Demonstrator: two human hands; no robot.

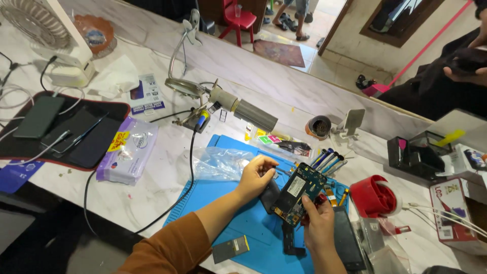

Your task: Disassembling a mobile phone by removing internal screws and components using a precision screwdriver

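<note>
An opened phone frame (pixel 298 192) with a bare circuit board stands tilted above the blue work mat (pixel 218 195). My right hand (pixel 318 223) grips its lower edge with thumb and fingers. My left hand (pixel 256 176) is closed on a dark part next to the frame's left side, at about the middle of the mat. A black phone screen (pixel 346 237) lies flat on the mat just right of my right hand. A small dark battery-like piece (pixel 231 248) lies at the mat's near edge.
A hot-air tool (pixel 243 107) on a stand sits behind the mat, its cable (pixel 188 172) running toward me. A wipes pack (pixel 127 149) and a dark pad with phones (pixel 56 129) lie left. Screwdrivers (pixel 328 161), a red tape dispenser (pixel 373 197) and boxes (pixel 456 208) stand right. Another person (pixel 446 76) sits far right.
</note>
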